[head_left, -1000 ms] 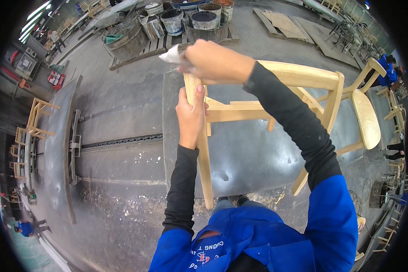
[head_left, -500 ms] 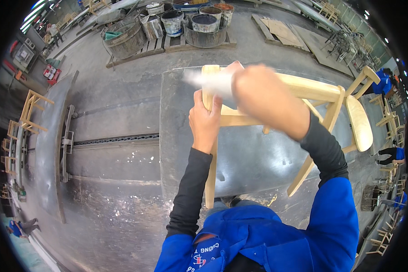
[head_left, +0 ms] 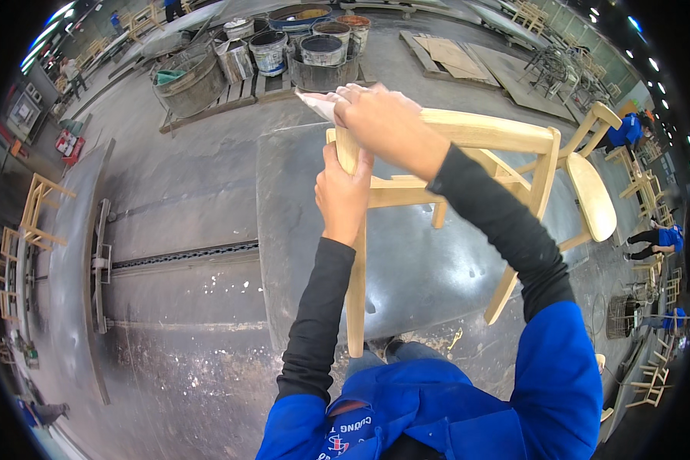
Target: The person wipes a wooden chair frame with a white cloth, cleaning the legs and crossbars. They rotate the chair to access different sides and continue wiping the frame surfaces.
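Note:
A pale wooden chair frame stands on a grey metal-topped platform in front of me. My left hand is wrapped round the upper part of its near left leg, thumb toward the right. Over the top corner of the frame, just above the left hand, my right hand is closed on a folded white sheet. The sheet's pointed end sticks out left of the fingers. Its side against the wood is hidden beneath the hand.
Several paint-stained buckets and a wide tub stand on a pallet beyond the platform. Another chair with an oval seat is to the right. A floor chain track runs at left. Co-workers in blue are at far right.
My right hand has moved left and farther from me, over the frame's corner, with the white sheet in it. My left hand keeps its hold on the leg. The view has shifted slightly.

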`<action>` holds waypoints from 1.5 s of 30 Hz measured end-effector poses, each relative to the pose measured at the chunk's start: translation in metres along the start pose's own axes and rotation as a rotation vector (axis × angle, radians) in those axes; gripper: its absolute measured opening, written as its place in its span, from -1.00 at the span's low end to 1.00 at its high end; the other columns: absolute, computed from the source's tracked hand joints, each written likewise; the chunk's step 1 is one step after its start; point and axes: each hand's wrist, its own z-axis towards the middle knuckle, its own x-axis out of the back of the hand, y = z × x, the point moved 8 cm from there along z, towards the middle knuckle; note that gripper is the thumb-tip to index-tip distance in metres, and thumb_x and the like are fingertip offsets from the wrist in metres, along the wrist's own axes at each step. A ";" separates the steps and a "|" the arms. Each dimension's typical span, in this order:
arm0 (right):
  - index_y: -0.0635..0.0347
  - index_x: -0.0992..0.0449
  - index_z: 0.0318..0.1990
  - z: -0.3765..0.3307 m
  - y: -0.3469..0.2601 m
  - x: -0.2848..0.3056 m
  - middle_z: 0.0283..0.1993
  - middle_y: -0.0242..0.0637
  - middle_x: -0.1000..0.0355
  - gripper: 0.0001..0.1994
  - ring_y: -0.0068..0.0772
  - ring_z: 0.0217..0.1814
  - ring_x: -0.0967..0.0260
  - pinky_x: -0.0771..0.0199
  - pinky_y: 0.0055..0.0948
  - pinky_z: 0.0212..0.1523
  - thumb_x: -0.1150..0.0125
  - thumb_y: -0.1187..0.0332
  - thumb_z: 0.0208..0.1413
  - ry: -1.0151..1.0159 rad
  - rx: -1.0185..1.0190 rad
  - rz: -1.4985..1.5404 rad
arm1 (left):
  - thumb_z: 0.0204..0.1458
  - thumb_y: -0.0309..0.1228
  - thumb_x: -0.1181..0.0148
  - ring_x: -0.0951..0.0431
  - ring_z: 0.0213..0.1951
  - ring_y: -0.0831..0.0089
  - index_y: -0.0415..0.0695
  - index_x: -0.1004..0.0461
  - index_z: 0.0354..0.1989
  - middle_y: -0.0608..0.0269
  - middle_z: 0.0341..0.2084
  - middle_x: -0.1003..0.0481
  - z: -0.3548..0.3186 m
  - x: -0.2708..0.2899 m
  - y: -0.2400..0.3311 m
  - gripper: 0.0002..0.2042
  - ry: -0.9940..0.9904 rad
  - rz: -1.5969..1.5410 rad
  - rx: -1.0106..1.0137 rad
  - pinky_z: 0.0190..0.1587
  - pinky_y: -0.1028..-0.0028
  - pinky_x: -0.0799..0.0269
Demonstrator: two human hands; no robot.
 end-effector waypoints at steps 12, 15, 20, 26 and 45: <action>0.36 -0.46 0.03 -0.064 -0.028 -0.005 0.13 -0.01 -0.38 -0.56 -0.07 0.21 -0.32 -0.22 -0.17 0.27 -0.10 0.38 -0.06 0.293 0.075 -0.067 | -0.02 -0.37 -0.18 -0.55 -0.20 -0.08 -0.23 -0.37 0.02 -0.08 -0.34 -0.57 0.001 -0.001 0.011 -0.60 0.154 -0.027 -0.453 -0.18 0.19 -0.43; 0.21 -0.48 0.03 -0.109 -0.004 0.009 0.06 -0.15 -0.44 -0.58 -0.19 0.13 -0.37 -0.25 -0.19 0.25 -0.12 0.40 -0.07 0.271 0.001 0.085 | 0.04 -0.32 -0.17 -0.57 -0.13 0.02 -0.10 -0.17 0.25 -0.09 -0.15 -0.53 -0.001 -0.012 0.003 -0.43 0.099 -0.053 -0.228 -0.11 0.24 -0.43; 0.18 -0.37 0.14 -0.262 0.158 0.046 0.01 -0.08 -0.44 -0.51 -0.03 0.05 -0.38 -0.29 -0.13 0.17 -0.01 0.59 -0.05 0.427 -0.519 0.193 | 0.16 -0.23 -0.08 -0.28 0.23 0.11 -0.09 -0.02 0.36 -0.07 0.22 -0.26 -0.012 -0.018 0.056 -0.38 0.211 0.154 -0.596 0.22 0.25 -0.19; 0.17 -0.26 0.26 -0.378 0.301 -0.009 0.15 -0.11 -0.37 -0.53 -0.13 0.14 -0.33 -0.27 -0.31 0.15 0.03 0.48 0.16 0.440 -0.669 0.559 | 0.25 -0.17 0.05 -0.48 -0.08 0.22 -0.19 -0.36 0.05 0.03 -0.11 -0.48 0.002 -0.033 0.072 -0.63 0.241 0.225 -0.459 -0.01 0.33 -0.34; 0.19 -0.57 -0.07 -0.351 0.326 -0.042 -0.04 -0.16 -0.51 -0.72 -0.09 0.02 -0.45 -0.40 -0.22 0.02 -0.18 0.52 0.02 0.807 -0.374 0.235 | 0.31 -0.06 0.31 -0.52 -0.18 0.14 -0.14 -0.39 0.02 -0.01 -0.23 -0.52 0.011 -0.061 0.080 -0.55 0.514 0.408 -0.308 -0.11 0.28 -0.38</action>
